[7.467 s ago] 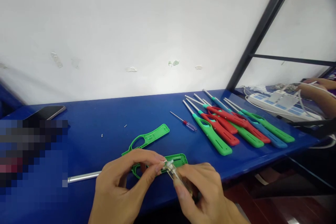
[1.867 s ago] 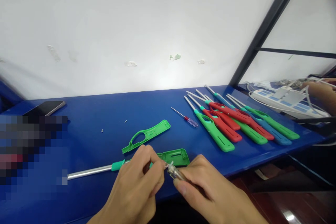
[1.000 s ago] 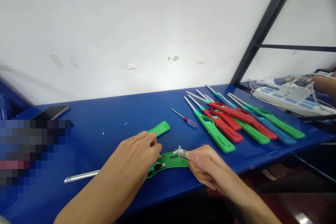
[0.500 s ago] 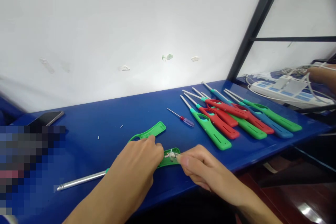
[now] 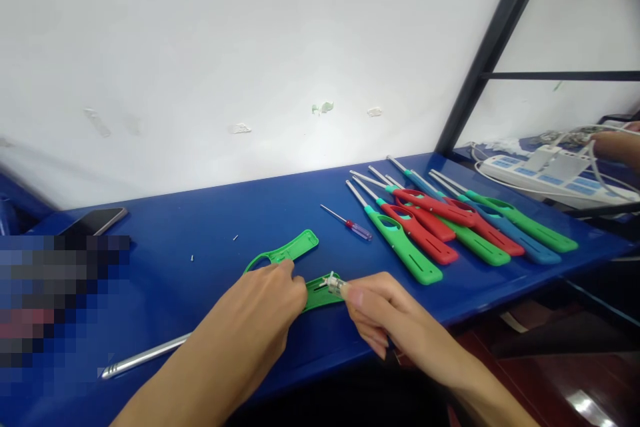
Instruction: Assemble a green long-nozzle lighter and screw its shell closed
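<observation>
My left hand (image 5: 273, 300) is closed over the lower green lighter casing half (image 5: 315, 298), and its fingertips are mostly hidden. A metal lighter tube (image 5: 145, 355) reaches out to the left from under that forearm. Between the thumb and fingers of my right hand (image 5: 383, 307) is a small clear lighter fuel tank (image 5: 335, 285) with a white fitting, tilted above the end of the casing half. Just behind my left hand lies another green casing half (image 5: 300, 246), hollow side up. Two small screws (image 5: 192, 258) rest farther left.
A screwdriver (image 5: 357, 230) with a purple handle lies behind my right hand. Several red, green and blue lighters (image 5: 405, 250) are piled at right. A phone (image 5: 97, 220) sits at left. Beyond a black frame post (image 5: 483, 67) are a power strip (image 5: 555, 180) and another person's hand (image 5: 617, 147).
My right hand has lifted the fuel tank slightly up and away from the casing half. The view has shifted a little; my left hand stays on the casing.
</observation>
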`<state>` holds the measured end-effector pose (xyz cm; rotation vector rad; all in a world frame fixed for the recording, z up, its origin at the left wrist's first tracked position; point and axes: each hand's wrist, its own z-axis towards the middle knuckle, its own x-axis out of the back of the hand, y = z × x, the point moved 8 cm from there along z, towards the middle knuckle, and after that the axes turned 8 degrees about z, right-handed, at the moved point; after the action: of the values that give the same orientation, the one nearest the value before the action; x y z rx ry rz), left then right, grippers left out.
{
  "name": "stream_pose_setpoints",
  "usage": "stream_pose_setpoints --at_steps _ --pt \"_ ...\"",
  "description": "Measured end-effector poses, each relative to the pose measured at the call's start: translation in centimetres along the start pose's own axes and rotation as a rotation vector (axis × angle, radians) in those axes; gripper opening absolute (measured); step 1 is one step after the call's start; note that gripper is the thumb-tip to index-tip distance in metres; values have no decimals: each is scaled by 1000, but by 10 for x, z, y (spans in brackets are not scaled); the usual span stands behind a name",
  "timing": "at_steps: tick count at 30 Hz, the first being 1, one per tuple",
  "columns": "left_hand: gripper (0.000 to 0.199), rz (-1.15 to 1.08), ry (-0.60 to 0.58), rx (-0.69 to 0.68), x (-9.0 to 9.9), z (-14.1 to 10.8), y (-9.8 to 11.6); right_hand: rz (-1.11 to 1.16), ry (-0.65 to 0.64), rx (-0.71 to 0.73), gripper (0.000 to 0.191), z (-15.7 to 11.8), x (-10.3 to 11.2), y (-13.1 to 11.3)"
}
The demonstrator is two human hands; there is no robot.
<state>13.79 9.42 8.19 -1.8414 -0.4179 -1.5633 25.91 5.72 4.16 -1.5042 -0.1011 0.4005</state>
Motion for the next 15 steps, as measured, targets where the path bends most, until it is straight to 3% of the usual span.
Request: stream_pose_setpoints --at_steps 4,9,12,15 --pt "34 -55 24 5 -3 -3 -8 -55 -1 47 63 1 -1 -7" --pt "31 -143 67 36 -10 -14 -23 62 32 -60 48 2 6 1" --pt "31 -212 145 72 -15 -24 -28 95 62 -88 48 3 11 5" --pt "35 -280 271 137 -20 -34 -31 -56 140 2 43 4 18 -1"
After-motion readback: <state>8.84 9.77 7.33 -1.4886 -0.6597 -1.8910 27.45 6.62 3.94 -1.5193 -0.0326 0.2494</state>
